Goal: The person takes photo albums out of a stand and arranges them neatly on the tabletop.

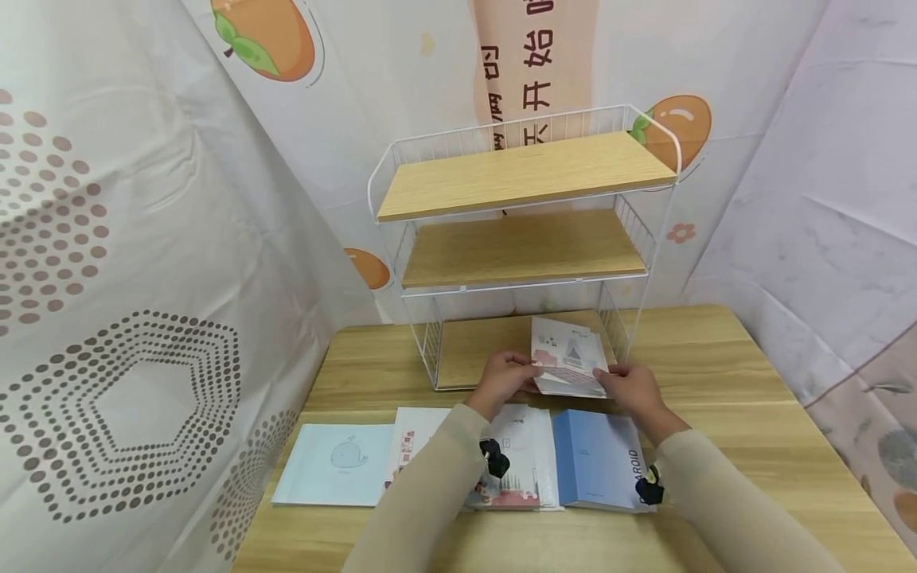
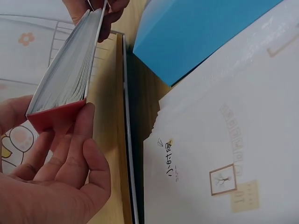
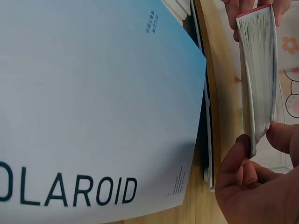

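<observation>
Above the front of the bottom shelf, both hands hold a thick book with a white and pink illustrated cover. My left hand grips its red spine, thumb on one cover and fingers on the other. At the opposite edge, my right hand pinches the covers between thumb and fingers. The page edges show in both wrist views. Another pale cover edge shows beside the held book in the head view; whether it is a second book I cannot tell.
A three-tier white wire rack with wooden boards stands at the back. In front lie a pale blue whale book, white illustrated books and a blue POLAROID book. Wooden tabletop extends to the right.
</observation>
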Tool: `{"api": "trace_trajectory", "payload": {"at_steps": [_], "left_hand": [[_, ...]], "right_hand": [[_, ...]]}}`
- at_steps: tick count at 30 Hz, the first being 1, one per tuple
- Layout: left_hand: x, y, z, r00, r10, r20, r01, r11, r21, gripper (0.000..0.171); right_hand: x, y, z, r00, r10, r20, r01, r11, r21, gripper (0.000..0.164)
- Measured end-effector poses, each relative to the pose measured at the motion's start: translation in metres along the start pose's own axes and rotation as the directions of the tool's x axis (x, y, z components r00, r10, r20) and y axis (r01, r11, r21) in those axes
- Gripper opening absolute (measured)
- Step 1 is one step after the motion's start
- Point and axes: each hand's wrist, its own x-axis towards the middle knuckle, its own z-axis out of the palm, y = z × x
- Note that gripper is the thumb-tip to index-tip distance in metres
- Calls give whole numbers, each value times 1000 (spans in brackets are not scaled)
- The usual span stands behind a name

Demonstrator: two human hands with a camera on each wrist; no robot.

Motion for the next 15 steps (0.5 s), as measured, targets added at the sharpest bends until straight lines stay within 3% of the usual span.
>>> {"api": "trace_trajectory", "payload": {"at_steps": [15], "left_hand": [[-25,5,-8,998,-31,47,31,1000,5,33]], "right_hand": [[-23,-6,-9,998,-65,-3,66,997,30,69]]}}
